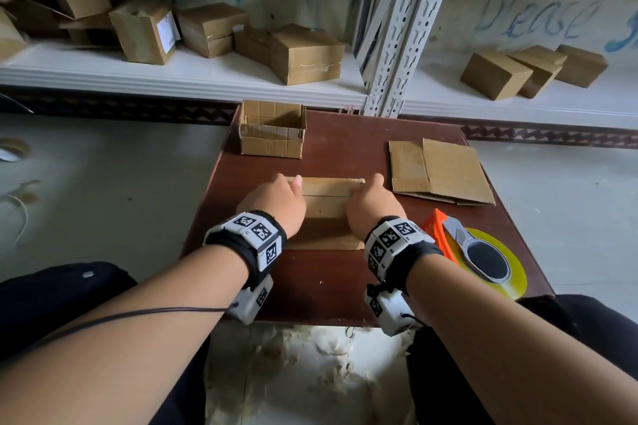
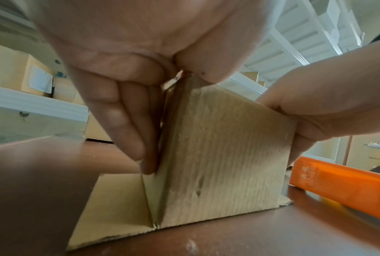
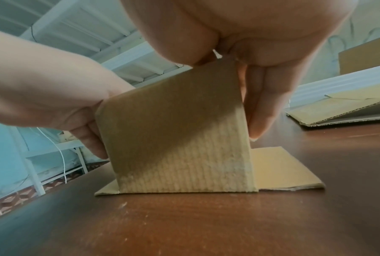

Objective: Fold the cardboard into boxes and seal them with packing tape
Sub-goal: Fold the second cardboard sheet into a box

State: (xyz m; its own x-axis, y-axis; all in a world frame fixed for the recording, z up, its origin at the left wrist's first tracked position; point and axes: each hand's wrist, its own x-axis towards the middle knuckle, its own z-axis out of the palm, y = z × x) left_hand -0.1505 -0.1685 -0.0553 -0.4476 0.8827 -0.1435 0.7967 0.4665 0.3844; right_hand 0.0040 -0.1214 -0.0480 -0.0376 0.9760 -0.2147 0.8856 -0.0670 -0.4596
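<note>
While the cardboard box [image 1: 324, 203] stands at the middle of the brown table [image 1: 345, 279], both hands brace it from either end so its walls stay square. The left hand [image 1: 276, 203] has its fingers [image 2: 127, 124] pressed together flat down the left wall, thumb hooked over the top edge; the right hand [image 1: 373, 205] mirrors this at the right wall, fingers [image 3: 261, 107] straight and thumb on top. Bottom flaps splay out flat on the table, so the base looks unsealed. The tape dispenser [image 1: 473, 252] lies just right of the right wrist, within easy reach for sealing. A flat cardboard blank [image 1: 445, 171] waits beyond it, and an open box [image 1: 272, 129] sits at the far edge.
</note>
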